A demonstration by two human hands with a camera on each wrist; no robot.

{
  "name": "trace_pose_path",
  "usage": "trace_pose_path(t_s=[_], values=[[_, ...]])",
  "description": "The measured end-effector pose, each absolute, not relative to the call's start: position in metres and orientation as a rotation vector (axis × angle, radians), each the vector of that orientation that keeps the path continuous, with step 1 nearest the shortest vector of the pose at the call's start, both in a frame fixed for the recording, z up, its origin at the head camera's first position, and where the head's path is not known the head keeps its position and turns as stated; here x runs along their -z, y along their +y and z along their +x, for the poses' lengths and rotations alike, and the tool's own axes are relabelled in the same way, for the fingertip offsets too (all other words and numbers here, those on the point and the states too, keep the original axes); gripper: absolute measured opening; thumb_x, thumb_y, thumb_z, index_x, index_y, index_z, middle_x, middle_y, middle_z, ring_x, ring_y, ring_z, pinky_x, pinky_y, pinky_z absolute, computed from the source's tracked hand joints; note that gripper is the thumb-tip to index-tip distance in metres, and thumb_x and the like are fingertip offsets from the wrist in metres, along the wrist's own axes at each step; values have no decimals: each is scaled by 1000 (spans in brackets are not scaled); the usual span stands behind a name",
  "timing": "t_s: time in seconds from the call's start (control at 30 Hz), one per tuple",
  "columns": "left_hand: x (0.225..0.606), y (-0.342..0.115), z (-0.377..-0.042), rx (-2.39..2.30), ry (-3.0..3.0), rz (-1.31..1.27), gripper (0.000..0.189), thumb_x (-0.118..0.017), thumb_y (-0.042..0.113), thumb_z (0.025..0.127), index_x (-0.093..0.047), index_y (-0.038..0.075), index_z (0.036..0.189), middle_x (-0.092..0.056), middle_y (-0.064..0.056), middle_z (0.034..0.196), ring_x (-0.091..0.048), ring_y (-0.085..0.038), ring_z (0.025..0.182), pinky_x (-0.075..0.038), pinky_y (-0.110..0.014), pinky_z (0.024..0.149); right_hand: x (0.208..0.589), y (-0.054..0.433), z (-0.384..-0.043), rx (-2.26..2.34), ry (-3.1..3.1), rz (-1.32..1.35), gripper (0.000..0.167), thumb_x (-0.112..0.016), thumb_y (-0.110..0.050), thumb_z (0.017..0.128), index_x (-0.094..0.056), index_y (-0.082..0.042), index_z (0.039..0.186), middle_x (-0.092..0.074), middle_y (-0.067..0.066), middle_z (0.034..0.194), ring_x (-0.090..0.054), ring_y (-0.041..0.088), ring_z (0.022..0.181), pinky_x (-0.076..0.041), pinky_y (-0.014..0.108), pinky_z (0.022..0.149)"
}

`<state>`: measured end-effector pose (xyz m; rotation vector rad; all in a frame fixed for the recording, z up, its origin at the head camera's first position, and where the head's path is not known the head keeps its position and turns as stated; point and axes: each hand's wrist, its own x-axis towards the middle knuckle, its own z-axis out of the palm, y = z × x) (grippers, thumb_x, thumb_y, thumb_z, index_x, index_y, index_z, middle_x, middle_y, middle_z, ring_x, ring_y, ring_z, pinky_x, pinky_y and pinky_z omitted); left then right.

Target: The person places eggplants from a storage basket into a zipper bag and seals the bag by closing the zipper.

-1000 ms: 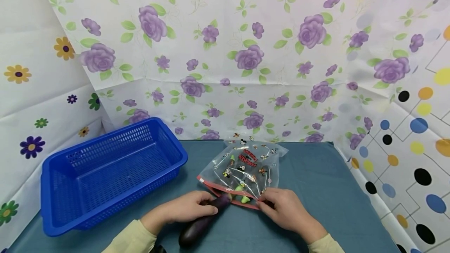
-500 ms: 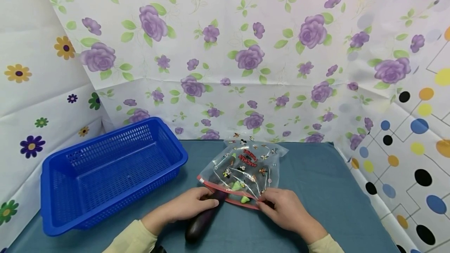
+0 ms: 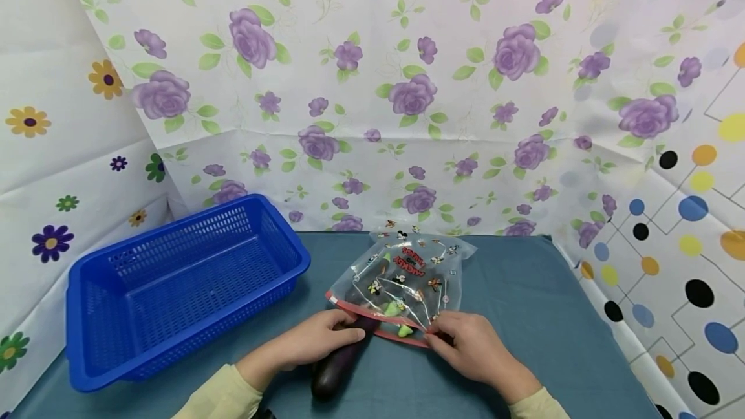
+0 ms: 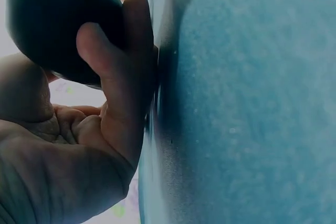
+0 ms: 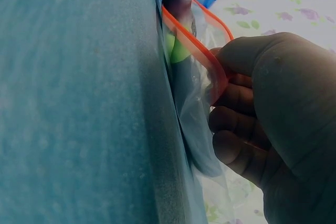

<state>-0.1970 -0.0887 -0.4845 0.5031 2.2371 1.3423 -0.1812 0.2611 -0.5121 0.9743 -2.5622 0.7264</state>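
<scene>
A dark purple eggplant (image 3: pixel 336 367) lies slanted on the table, its far end inside the mouth of a clear zip bag (image 3: pixel 372 283) with a red zip edge and cartoon prints. My left hand (image 3: pixel 311 339) grips the eggplant around its upper half; in the left wrist view its thumb and fingers curl about the dark body (image 4: pixel 58 19). With my right hand (image 3: pixel 465 344) I pinch the right end of the bag's red edge (image 5: pixel 202 56), and the mouth stands apart there. Light green pieces (image 3: pixel 404 330) show inside the bag; their kind is unclear.
A blue perforated plastic basket (image 3: pixel 192 290) stands on the left of the blue-green tablecloth (image 3: pixel 524 290). Behind hangs a floral sheet (image 3: pixel 372 96). A small black object (image 3: pixel 266 414) shows at the bottom edge, mostly hidden by the left sleeve.
The eggplant has moved away from me, with its far end farther into the bag's mouth. My right hand stays at the bag's edge. Green pieces inside have shifted slightly.
</scene>
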Motion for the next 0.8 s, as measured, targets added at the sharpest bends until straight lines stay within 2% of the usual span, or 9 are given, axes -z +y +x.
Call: trace_pose_path(t_s=[0.13,0.33,0.5,0.8], values=[[483,-91,-197,-1353,2187,484,31,-71,38,109,-74,8,117,-67,-1,96,-61,-17,81,-50,-33,69,512,261,-181,-724,-2566,972,16,-88,-17,99,-79,-31,96,-65,-22,86,-53,-9,69,-49,19,59],[476,-96,-197,-1346,2140,454,54,-75,32,104,-67,-4,144,-71,-6,119,-65,-21,101,-54,-36,87,511,260,-181,-717,-2561,977,16,-88,-18,99,-79,-31,96,-64,-23,86,-52,-9,68,-48,18,59],[471,-101,-197,-1354,2104,463,66,-77,28,99,-60,-7,153,-70,-9,127,-63,-24,112,-52,-40,98,510,260,-181,-713,-2560,974,16,-88,-17,98,-79,-30,96,-64,-22,86,-52,-9,69,-48,18,59],[464,-108,-198,-1437,1919,455,78,-77,13,93,-46,-14,159,-67,-15,128,-62,-28,113,-54,-34,93,510,260,-181,-714,-2554,980,16,-88,-17,98,-79,-30,96,-64,-22,86,-52,-9,68,-47,18,59]])
